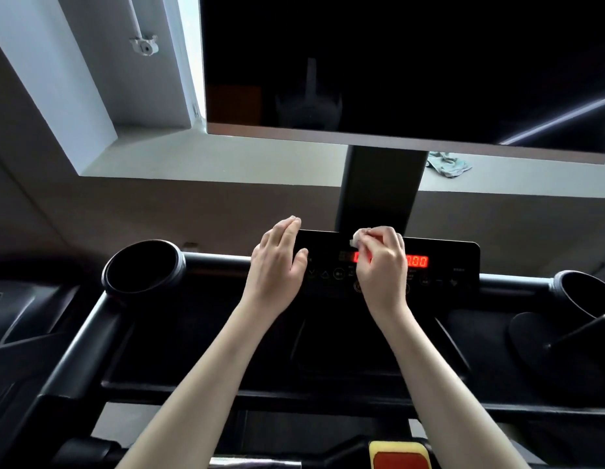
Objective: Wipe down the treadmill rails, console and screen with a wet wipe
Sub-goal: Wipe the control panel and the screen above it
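The black treadmill console [443, 265] stands in front of me with a red digit display [416, 261] and a row of touch buttons below it. My right hand [382, 265] grips a small bunched white wet wipe [362, 235] and holds it against the console's upper edge, covering part of the display. With straight fingers, my left hand [277, 265] rests flat against the console's left end. A large dark screen [395, 62] on a black post [378, 191] rises above the console. The black rail [81, 353] runs down at the left.
Round black cup holders sit at the left [143, 267] and right [585, 296] of the console. A crumpled cloth [446, 165] lies on the window ledge behind the post. A yellow and red safety tab [399, 455] shows at the bottom edge.
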